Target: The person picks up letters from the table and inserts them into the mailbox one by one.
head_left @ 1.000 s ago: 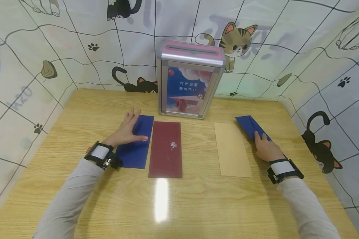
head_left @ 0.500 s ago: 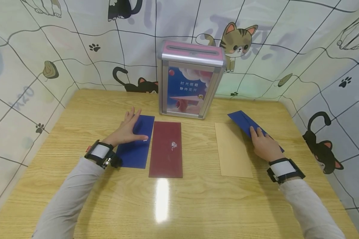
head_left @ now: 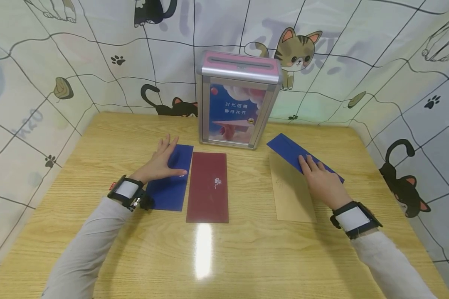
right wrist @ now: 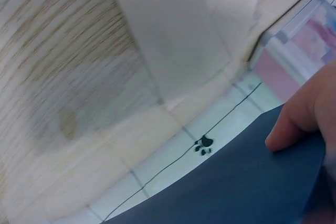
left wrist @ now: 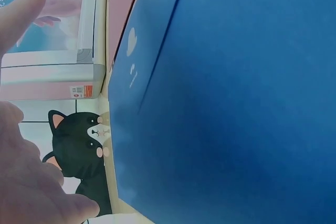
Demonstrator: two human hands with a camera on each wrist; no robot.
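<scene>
My right hand pinches a dark blue envelope, held slanted above the table. In the right wrist view the thumb lies on the near face of that blue envelope; the other fingers are mostly hidden. Below it lies a tan envelope, its upper right part covered. At the left my left hand has its fingers spread over a second blue envelope, which fills much of the left wrist view. Whether it touches this envelope I cannot tell. A dark red envelope lies beside it.
A letter box with a pink slotted top stands at the back middle of the wooden table. Cat-patterned cloth walls enclose the back and sides.
My right hand has lifted the blue envelope and moved it left, from beside the tan envelope to above its upper part. The left hand has stayed nearly still.
</scene>
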